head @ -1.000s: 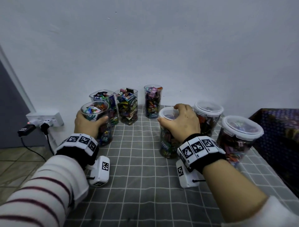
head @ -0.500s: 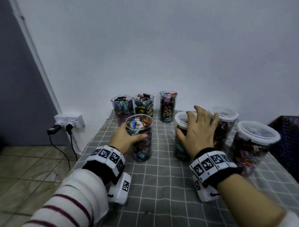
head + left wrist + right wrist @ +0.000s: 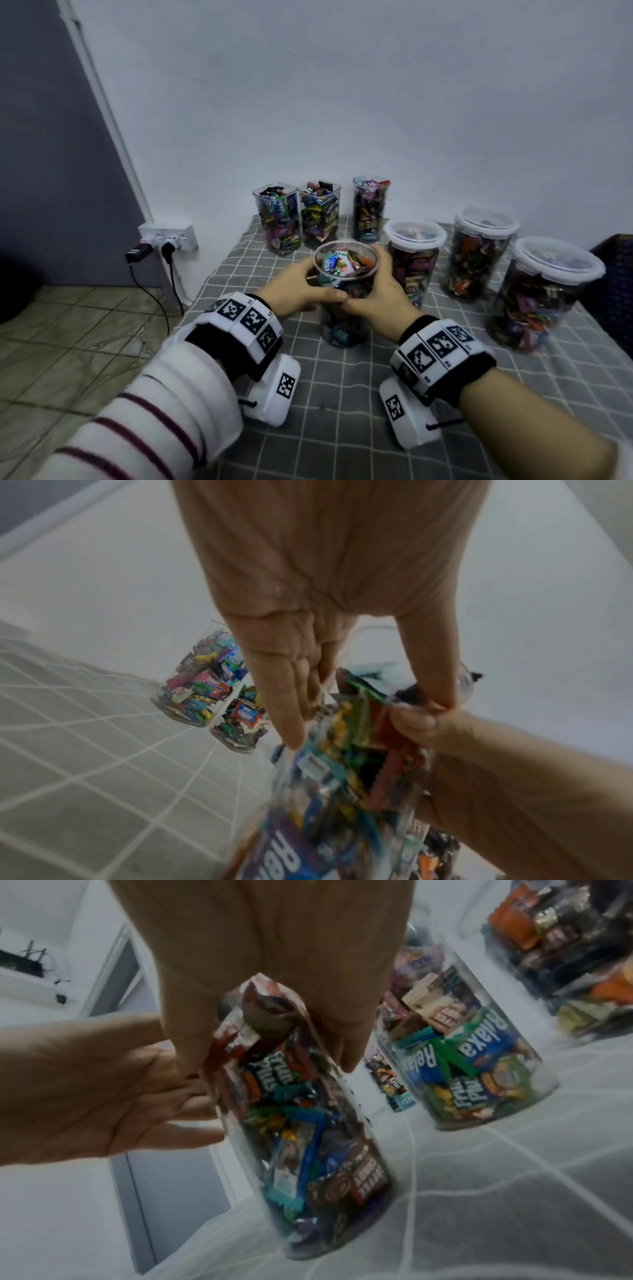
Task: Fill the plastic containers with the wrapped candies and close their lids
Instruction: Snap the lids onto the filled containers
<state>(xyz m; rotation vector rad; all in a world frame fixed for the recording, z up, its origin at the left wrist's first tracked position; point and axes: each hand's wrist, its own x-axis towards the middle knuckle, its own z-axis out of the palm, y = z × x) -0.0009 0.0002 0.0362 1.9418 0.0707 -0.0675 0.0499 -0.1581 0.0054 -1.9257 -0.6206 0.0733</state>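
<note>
Clear glossy plastic container (image 3: 344, 301); shiny foil candy wrappers (image 3: 339, 265); matt woven tablecloth (image 3: 342, 394).

There are seven plastic jars of candy on the table. Four have no lid — one round jar (image 3: 345, 294) in front, two square jars (image 3: 278, 219) (image 3: 319, 214) and one more round jar (image 3: 370, 209) at the back. Three jars have white lids (image 3: 415, 233) (image 3: 486, 222) (image 3: 556, 260). There are two hands — left hand (image 3: 294, 291) and right hand (image 3: 383, 294). Two black plugs (image 3: 138, 254) (image 3: 167, 256) sit in one wall socket (image 3: 178, 233).

Dim, bluish, even light; wide-angle bending at edges; motion-blurred, washed-out wrist views.
</note>
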